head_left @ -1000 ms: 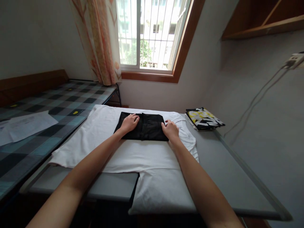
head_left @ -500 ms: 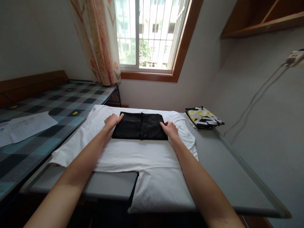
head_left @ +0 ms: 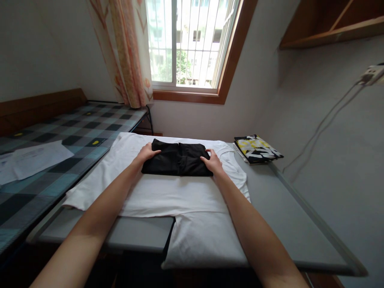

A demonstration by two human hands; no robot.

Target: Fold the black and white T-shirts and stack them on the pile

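Note:
A flat black folded cloth piece [head_left: 168, 162], with a seam or strap down its middle, rests on a white T-shirt [head_left: 180, 196] spread over the grey table. My left hand [head_left: 147, 153] grips its left edge, thumb on top and the other fingers mostly hidden behind. On the opposite side, my right hand [head_left: 213, 162] pinches the right edge with thumb and index finger. The far edge of the black piece looks slightly raised at both corners. One sleeve of the T-shirt hangs over the table's near edge.
The grey table [head_left: 288, 224] runs along the right wall. Folded patterned fabric [head_left: 258, 149] in black, white and yellow lies at its back right. A checked bed [head_left: 117, 120] with paper sheets [head_left: 39, 158] stands left. A barred window [head_left: 195, 48] is ahead.
Both hands have moved slightly inward over the black cloth's edges. Its far corners have lifted a little and its surface has bunched slightly. The T-shirt has stayed in place.

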